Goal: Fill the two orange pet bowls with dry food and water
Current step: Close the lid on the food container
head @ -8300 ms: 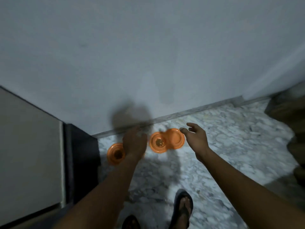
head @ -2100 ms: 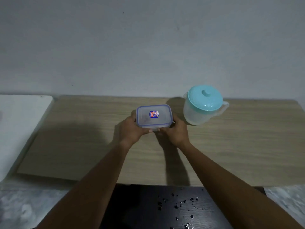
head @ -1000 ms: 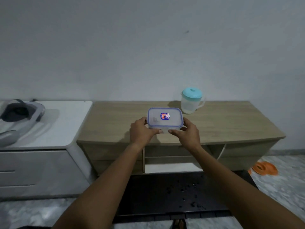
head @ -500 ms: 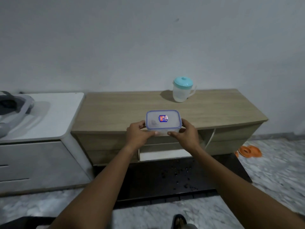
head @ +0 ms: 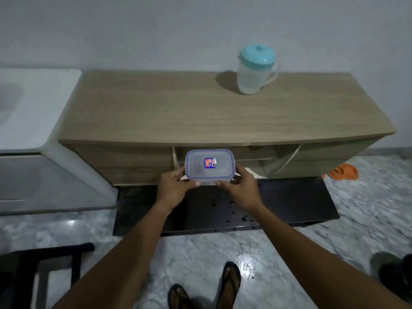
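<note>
Orange pet bowls [head: 343, 172] lay on the marble floor [head: 367, 215] at the right end of the wooden worktop [head: 200, 108], well apart from both hands. Clear lidded food container [head: 209, 165] was held level in front of the worktop's open shelf. Left hand [head: 172, 190] gripped its left side, right hand [head: 242, 188] its right side, each grip closed around the container's edge. Teal-lidded pitcher [head: 255, 69] stood upright on the worktop near the wall. Contents of the container could not be determined.
</note>
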{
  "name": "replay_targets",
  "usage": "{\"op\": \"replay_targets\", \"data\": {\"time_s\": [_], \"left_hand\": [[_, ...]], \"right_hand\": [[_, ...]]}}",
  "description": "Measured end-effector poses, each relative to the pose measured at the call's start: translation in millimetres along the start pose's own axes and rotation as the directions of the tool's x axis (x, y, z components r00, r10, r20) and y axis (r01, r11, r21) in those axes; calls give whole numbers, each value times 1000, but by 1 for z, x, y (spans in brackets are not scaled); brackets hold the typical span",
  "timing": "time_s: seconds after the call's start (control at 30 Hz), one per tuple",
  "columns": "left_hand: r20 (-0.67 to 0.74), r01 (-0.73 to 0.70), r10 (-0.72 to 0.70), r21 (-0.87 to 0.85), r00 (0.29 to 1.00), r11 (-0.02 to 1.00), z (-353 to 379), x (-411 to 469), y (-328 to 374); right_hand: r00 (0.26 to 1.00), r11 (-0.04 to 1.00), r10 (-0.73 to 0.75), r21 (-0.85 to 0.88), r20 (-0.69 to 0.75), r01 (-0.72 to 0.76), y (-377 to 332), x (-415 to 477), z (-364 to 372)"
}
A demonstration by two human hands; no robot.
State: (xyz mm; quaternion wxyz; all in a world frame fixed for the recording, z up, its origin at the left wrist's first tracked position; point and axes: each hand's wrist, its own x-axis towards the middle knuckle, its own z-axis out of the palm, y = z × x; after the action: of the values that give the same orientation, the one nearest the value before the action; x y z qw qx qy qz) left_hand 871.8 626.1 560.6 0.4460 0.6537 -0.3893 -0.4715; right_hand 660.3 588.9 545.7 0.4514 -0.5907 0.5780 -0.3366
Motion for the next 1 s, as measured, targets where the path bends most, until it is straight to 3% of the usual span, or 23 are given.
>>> {"op": "replay_targets", "data": {"time_s": [0.5, 1.0], "left_hand": [[-118, 72, -108, -276, 987, 959, 48, 78, -89], [-202, 13, -73, -287, 977, 958, 59, 121, -106]], "right_hand": [[1000, 998, 28, 53, 6, -28, 97, 84, 38], [995, 988, 102, 117, 7, -102, 115, 133, 60]]}}
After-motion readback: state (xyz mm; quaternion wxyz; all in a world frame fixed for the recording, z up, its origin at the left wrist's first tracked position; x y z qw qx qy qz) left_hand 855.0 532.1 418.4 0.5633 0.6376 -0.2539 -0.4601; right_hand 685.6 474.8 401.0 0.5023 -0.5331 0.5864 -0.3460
